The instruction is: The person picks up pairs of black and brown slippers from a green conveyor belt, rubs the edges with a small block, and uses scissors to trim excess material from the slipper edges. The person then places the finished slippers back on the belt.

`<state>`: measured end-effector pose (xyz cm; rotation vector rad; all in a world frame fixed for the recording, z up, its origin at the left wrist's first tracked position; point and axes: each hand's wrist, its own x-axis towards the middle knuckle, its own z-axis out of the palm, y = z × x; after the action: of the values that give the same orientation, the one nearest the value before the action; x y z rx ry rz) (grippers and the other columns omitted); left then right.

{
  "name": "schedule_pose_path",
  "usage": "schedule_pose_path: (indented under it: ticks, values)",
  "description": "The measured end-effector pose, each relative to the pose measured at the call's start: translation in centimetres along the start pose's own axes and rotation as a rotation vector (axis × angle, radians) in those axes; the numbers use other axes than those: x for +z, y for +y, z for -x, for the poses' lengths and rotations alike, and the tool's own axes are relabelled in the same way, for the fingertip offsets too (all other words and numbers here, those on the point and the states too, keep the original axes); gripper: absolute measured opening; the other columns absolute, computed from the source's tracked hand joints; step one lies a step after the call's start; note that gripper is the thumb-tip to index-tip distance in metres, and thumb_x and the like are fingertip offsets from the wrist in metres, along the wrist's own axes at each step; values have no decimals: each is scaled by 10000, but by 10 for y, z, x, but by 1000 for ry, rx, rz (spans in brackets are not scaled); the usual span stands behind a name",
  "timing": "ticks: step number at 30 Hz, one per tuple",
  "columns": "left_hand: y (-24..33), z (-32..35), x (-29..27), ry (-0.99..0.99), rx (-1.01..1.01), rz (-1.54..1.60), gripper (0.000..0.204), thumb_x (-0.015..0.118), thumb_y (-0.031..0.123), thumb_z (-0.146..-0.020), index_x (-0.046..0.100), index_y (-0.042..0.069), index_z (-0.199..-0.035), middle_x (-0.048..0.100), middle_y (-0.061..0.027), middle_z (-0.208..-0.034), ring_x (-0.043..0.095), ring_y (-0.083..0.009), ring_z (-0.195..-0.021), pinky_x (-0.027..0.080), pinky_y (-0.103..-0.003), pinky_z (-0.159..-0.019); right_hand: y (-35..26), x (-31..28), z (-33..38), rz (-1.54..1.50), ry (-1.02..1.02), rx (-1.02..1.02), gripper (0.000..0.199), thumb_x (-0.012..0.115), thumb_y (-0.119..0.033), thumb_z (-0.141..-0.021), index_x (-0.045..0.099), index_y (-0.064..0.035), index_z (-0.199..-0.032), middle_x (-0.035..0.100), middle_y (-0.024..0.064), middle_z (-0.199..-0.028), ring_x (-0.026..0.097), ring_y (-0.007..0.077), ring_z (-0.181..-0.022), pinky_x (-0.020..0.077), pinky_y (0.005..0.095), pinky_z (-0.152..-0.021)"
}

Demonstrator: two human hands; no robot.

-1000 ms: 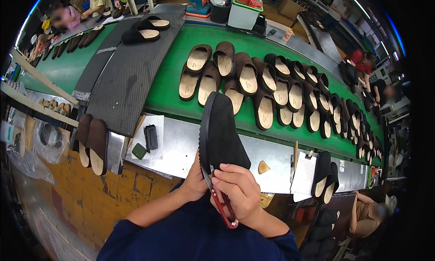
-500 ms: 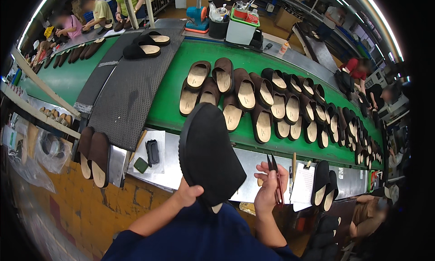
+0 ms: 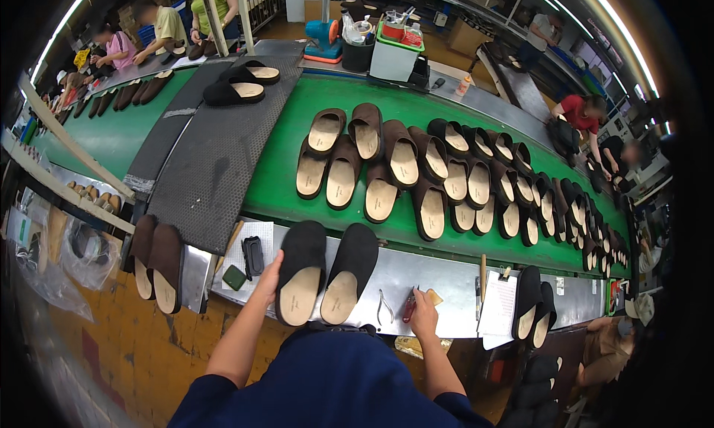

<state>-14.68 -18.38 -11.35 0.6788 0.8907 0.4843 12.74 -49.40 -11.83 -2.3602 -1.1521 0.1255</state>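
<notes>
**2 black slippers on the desk, tools at our right**

We have a pair of black slippers lying soles-down side by side on the steel desk, toes pointing away from us toward the green conveyor. Our left hand rests against the outer edge of the left slipper, fingers loose rather than clenched, as if steadying it. Our right hand touches the red-handled tool lying on the desk; we cannot tell whether it grips it. Small pliers lie just beside, between the slippers and that tool, within easy reach. On the conveyor, rows of brown slippers overlap, insoles up. A dark rubber mat lies across the belt at left, and 2 more brown slippers hang over the desk edge nearby.
</notes>
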Motion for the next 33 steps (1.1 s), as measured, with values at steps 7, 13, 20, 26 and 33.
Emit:
schedule_pose_path:
  ticks: [7,13,20,26,33]
  values:
    - [-32,30,44,597,856,-1027,208,669,216,-860,616,16,-875,591,-121,-851,581,-265,-763,470,-350,-715,-29,8,6,0,-30,34,367,610,-147,-849,568,-71,-1206,577,169,-1100,593,346,-967,507,437,-791]
    - [-70,57,58,298,678,-1125,502,712,458,-793,589,4,-970,589,-165,-937,572,-310,-889,460,-421,-770,-65,29,17,-79,-248,-7,341,611,-208,-857,598,-90,-1177,573,170,-1042,610,358,-907,518,448,-756]
    - [-53,5,104,99,196,-1481,522,656,474,-804,674,-47,-766,658,-245,-789,651,-390,-800,491,-475,-740,-66,26,-5,13,-60,1,351,646,-196,-843,597,-65,-1165,553,181,-1053,605,360,-893,511,434,-739]
    - [-23,-9,90,321,458,-1155,368,626,229,-762,610,-118,-643,581,-334,-693,637,-451,-705,488,-507,-657,-83,38,-19,-186,-225,34,323,644,-229,-861,618,-68,-1140,608,142,-880,623,310,-767,506,399,-697]
    - [116,-60,73,891,580,-754,367,620,208,-781,592,-157,-755,591,-380,-829,627,-480,-835,477,-500,-747,-91,60,-27,-88,-147,-73,229,646,-214,-835,645,-97,-1032,628,76,-770,625,261,-690,498,375,-595]
